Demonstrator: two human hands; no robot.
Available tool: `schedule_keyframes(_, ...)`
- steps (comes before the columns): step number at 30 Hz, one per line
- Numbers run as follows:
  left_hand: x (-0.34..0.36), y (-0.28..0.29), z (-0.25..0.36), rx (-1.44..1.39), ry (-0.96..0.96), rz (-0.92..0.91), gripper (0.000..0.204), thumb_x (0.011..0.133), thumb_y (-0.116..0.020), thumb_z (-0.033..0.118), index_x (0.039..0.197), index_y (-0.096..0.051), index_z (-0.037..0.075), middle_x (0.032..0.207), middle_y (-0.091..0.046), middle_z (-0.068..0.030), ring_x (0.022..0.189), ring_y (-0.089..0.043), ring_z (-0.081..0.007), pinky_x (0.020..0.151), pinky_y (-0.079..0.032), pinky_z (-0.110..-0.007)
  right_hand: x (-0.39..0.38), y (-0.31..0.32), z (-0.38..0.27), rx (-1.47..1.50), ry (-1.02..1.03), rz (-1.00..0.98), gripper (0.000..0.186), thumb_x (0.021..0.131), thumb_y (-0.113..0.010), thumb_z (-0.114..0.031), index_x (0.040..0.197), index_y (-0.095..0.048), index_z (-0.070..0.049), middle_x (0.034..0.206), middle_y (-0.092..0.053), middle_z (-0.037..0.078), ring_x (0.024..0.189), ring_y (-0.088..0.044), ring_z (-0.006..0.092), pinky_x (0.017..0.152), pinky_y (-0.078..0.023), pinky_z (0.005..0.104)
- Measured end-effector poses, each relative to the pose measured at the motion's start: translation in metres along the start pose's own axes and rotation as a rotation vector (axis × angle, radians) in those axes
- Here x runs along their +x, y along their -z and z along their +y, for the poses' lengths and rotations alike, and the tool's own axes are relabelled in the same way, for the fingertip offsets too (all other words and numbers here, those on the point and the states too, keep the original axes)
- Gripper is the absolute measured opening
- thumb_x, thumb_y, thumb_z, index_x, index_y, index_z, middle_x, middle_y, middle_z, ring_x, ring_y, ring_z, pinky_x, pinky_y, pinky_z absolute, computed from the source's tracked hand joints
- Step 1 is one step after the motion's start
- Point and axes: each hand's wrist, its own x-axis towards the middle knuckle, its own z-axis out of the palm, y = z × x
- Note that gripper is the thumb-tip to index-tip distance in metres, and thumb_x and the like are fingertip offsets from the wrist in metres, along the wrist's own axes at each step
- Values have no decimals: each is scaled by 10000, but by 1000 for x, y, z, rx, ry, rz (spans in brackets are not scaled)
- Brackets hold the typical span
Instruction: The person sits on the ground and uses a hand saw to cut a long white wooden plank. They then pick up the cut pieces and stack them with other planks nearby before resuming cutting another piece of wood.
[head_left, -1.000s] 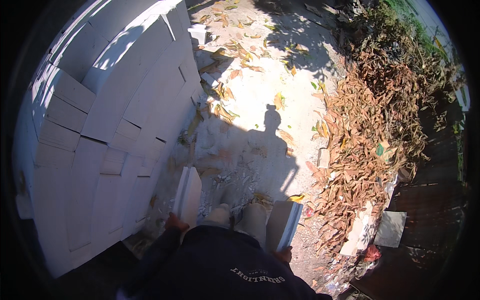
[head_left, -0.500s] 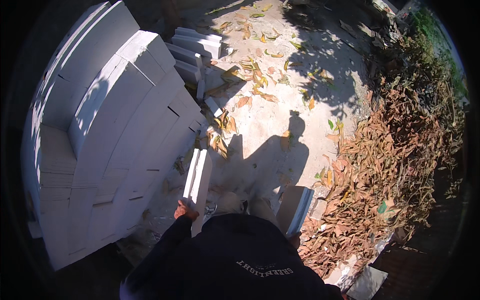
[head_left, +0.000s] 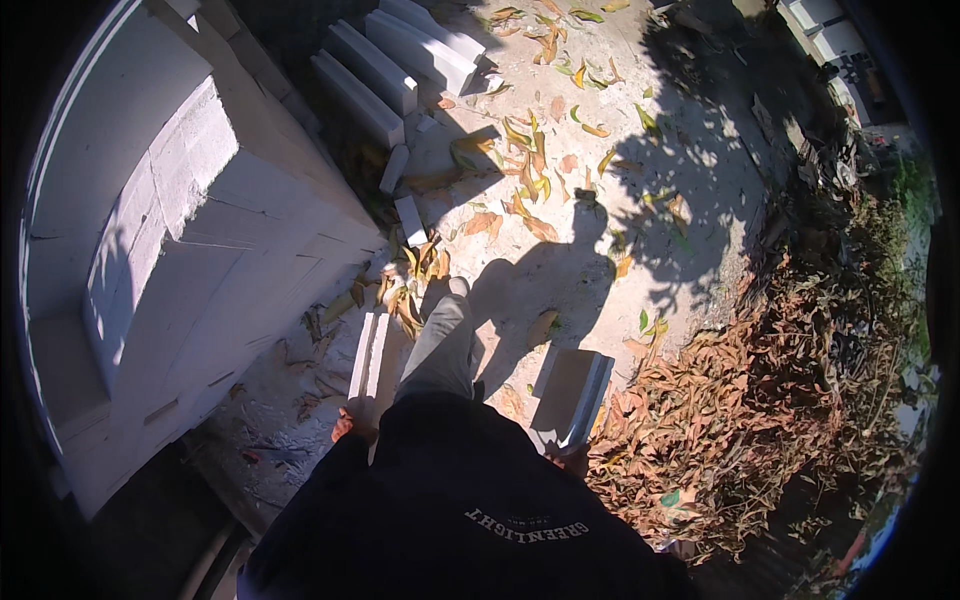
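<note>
We carry two white blocks, mid-walk. Left hand (head_left: pixel 352 424) grips block (head_left: pixel 368 362) at 7 o'clock; right hand (head_left: pixel 572 458) grips second block (head_left: pixel 572 396) at 5. Block stack (head_left: pixel 200 260) at 9; neither block set down yet.

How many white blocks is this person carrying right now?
2: one block hanging from the left hand, another block in the right hand. Neither seems hidden.

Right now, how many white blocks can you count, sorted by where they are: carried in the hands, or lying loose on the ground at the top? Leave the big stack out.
Carried blocks: 2, the left block in the left hand and the right block in the right hand.
Slabs on the ground: 3
Small broken pieces: 2
Total: 7
</note>
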Motion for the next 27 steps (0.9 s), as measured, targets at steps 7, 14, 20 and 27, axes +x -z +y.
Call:
schedule_keyframes(7, -22, 99, 93, -121, 10, 15, 1302, 605, -825, 497, 1575, -123, -16, 1309, -612, -167, 1240, -598, -283, 1015, -496, -368, 78, 118, -227, -330, 55, 9, 1080, 548, -898, -435, 1334, -351, 64, 1144, -656, 253, 1092, -650, 414, 952, -528, 468)
schedule_keyframes(14, -55, 224, 232, -257, -69, 268, 1018, 666, -777, 397, 1468, -296, -7, 1282, -590, -199, 1206, -604, -351, 1031, -480, -396, 188, 165, -408, -347, 217, 48, 974, 564, -925, -381, 1250, -363, 21, 1161, -645, 278, 1093, -642, 450, 950, -533, 484)
schedule_keyframes(20, -28, 293, 338, -391, -47, 291, 814, 660, -809, 380, 1268, -377, 55, 1230, -595, -207, 1142, -631, -382, 952, -521, -449, 328, 175, -541, -364, 331, 10, 975, 547, -927, -404, 1248, -371, -16, 1155, -650, 274, 1094, -640, 451, 926, -529, 508)
schedule_keyframes(27, 9, 371, 463, -297, 47, 226, 928, 669, -839, 381, 1392, -374, 32, 1319, -563, -225, 1198, -598, -382, 998, -504, -448, 457, 177, -716, -497, 322, -55, 1013, 573, -892, -368, 1341, -367, 33, 1188, -657, 256, 1098, -655, 420, 945, -531, 469)
